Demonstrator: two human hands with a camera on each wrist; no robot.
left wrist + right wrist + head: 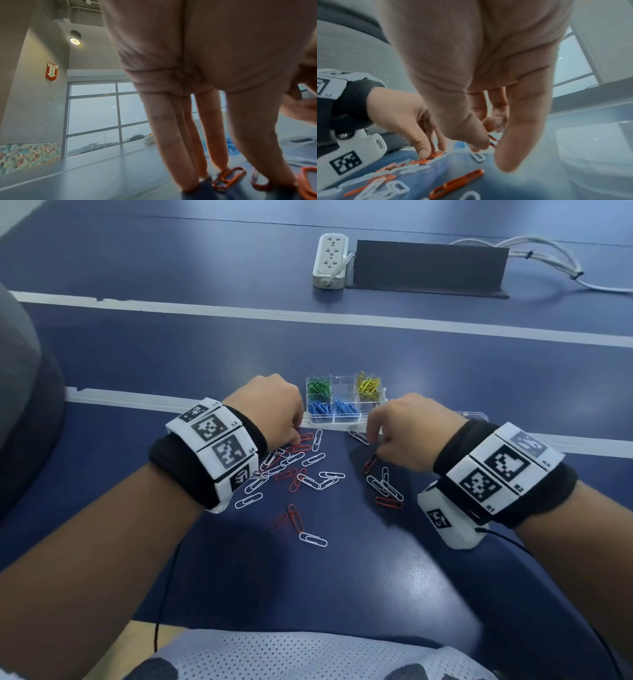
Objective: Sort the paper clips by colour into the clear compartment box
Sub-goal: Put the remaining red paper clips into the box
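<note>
The clear compartment box (345, 382) stands on the blue table just beyond my hands, holding green clips (319, 388), yellow clips (369, 386) and blue clips (334, 409). Loose red clips (294, 517) and white clips (312, 539) lie scattered in front of it. My left hand (296, 433) points straight fingers down, its tips touching red clips (229, 178) at the pile's far edge. My right hand (378, 445) hovers right of the pile; its thumb and forefinger pinch a red clip (493, 140) just above the table. Another red clip (457, 182) lies below that hand.
A white power strip (330, 261), a dark flat box (428, 266) and white cables (548, 258) sit at the far side of the table. A white line (137, 399) runs across the table beside the compartment box. The table's near edge is by my lap.
</note>
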